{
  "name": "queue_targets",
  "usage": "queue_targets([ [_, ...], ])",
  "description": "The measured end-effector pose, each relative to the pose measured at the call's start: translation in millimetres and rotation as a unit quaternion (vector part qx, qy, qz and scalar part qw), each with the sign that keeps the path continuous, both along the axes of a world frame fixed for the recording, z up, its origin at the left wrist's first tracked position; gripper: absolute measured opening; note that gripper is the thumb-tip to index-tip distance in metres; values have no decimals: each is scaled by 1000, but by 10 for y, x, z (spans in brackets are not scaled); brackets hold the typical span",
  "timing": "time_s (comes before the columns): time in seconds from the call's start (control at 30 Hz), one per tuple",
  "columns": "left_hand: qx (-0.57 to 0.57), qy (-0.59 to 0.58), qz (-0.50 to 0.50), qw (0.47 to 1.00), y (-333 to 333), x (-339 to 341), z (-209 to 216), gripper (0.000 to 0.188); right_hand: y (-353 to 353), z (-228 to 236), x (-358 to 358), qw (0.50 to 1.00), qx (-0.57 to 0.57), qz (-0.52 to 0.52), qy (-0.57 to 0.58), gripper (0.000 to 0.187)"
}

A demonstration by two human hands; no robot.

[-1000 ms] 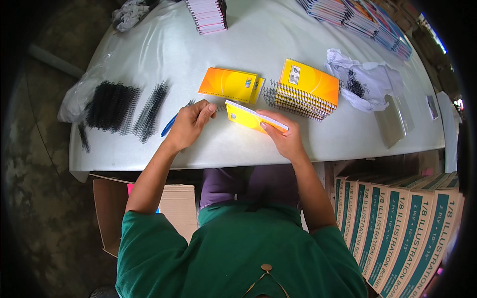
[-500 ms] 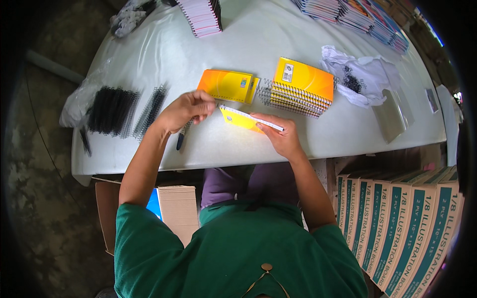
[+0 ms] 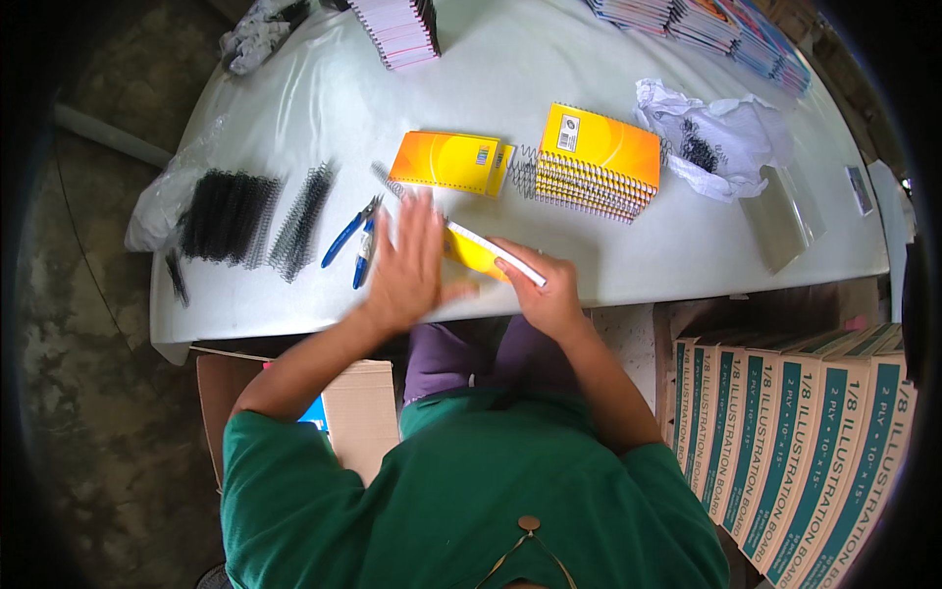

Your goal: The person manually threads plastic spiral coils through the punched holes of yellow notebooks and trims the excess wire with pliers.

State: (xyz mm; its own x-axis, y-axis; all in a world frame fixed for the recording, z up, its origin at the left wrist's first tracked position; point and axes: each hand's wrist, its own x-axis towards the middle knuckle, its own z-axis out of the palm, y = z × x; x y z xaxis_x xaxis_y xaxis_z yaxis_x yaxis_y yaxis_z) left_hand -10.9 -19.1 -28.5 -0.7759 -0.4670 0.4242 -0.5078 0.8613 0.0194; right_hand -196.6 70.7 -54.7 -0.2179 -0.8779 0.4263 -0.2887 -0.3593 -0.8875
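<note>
My right hand (image 3: pixel 546 293) grips a small yellow notebook (image 3: pixel 475 255) by its right end, fingers on top and thumb on the cover, with the white page edge facing up. At the notebook's left end my left hand (image 3: pixel 408 257) is open, slightly blurred, its fingers stretched out flat. A dark wire coil (image 3: pixel 385 179) sticks out past the left fingertips; whether it enters the notebook is hidden by the hand. Just left of that hand lie blue-handled pliers (image 3: pixel 340 240) and a second blue tool (image 3: pixel 363 263). Beyond the hands rest loose yellow-orange notebooks (image 3: pixel 446 162).
A stack of coil-bound notebooks (image 3: pixel 601 157) stands right of the loose ones. Black coils (image 3: pixel 228 218) lie at left, with a smaller row (image 3: pixel 302 221) beside them. Crumpled white paper (image 3: pixel 726 177) holds coil scraps. Cartons (image 3: pixel 785 442) stand below the table's right edge.
My left hand has opened from a pinch and moved right and nearer, against the notebook's end. The pliers it covered now show. My right hand keeps its grip, shifted slightly left and nearer.
</note>
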Motion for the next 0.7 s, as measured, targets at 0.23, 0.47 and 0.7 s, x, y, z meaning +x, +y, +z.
queue_targets([
  [0.23, -161, 92, 80, 979, -281, 70, 103, 100, 133, -85, 218, 994, -73, 33, 77, 43],
  [0.47, -91, 1, -15, 996, 79, 293, -324, 105, 181, -102, 200, 990, -89, 29, 110, 45],
  [0.7, -81, 25, -162, 983, 357, 308, -588, 107, 196, -106, 228, 991, -59, 23, 116, 39],
])
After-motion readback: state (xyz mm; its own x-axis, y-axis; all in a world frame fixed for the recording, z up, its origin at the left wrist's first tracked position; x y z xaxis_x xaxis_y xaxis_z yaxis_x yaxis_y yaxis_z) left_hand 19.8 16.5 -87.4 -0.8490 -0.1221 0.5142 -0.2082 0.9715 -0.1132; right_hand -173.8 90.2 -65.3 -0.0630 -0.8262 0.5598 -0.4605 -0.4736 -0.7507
